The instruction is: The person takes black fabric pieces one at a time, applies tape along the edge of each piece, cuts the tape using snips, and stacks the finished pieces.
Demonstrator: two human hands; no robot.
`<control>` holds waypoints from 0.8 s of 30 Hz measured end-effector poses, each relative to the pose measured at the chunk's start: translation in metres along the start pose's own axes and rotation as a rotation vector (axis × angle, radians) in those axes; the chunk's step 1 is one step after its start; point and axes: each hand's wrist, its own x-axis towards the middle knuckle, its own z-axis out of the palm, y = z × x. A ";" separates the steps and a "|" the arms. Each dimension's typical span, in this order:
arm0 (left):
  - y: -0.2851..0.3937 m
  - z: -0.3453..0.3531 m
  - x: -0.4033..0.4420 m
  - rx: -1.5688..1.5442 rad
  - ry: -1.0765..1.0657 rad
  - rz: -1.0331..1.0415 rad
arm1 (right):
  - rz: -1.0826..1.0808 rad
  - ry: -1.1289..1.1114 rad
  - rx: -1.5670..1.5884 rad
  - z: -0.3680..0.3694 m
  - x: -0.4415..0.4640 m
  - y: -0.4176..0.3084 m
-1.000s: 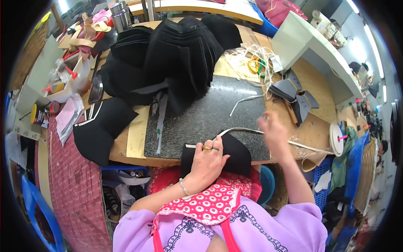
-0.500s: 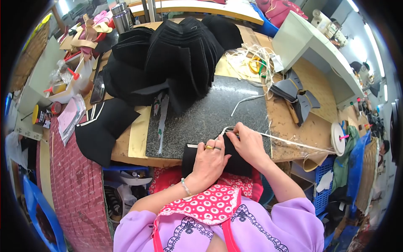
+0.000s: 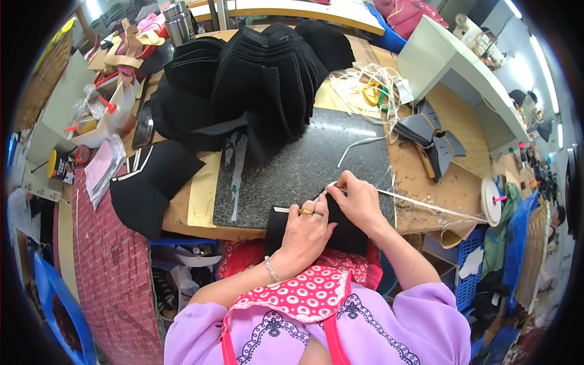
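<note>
A black fabric piece [image 3: 348, 240] lies over the front edge of the table and my lap, with a short white strip on its upper left edge. My left hand [image 3: 302, 230] presses on it, fingers together, and the fingertips rest at its top edge. Close beside them, my right hand [image 3: 359, 204] pinches narrow white tape at that edge; the exact grip is partly hidden by the fingers. The tape [image 3: 426, 207] runs rightward from this hand to a white roll [image 3: 490, 201]. Under the fingertips is a dark stone slab [image 3: 286, 182].
A tall stack of black pieces [image 3: 261, 79] stands behind the slab. Another black piece with white strips [image 3: 152, 188] lies left. Tangled white tape [image 3: 359, 91] and yellow-handled scissors [image 3: 370, 93] sit at the back right, near grey shaped pieces [image 3: 420, 128] and a wooden-handled tool [image 3: 424, 163].
The small loop of white tape by my fingertips has become smaller, lying closer to the black edge. My right hand has shifted very slightly; the left stays pressed in place.
</note>
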 end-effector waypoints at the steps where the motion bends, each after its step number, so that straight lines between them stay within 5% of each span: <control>1: 0.000 -0.001 0.000 0.000 0.001 -0.001 | -0.001 0.000 -0.001 0.001 0.002 0.003; 5: 0.001 -0.003 -0.001 0.011 -0.078 -0.017 | 0.167 -0.019 0.082 -0.005 0.007 0.013; 13: 0.003 -0.002 0.000 0.044 -0.105 -0.024 | -0.089 -0.012 0.190 0.006 0.004 0.014; 24: 0.002 0.000 -0.002 0.035 -0.045 -0.009 | -0.107 0.043 0.145 0.013 0.012 0.016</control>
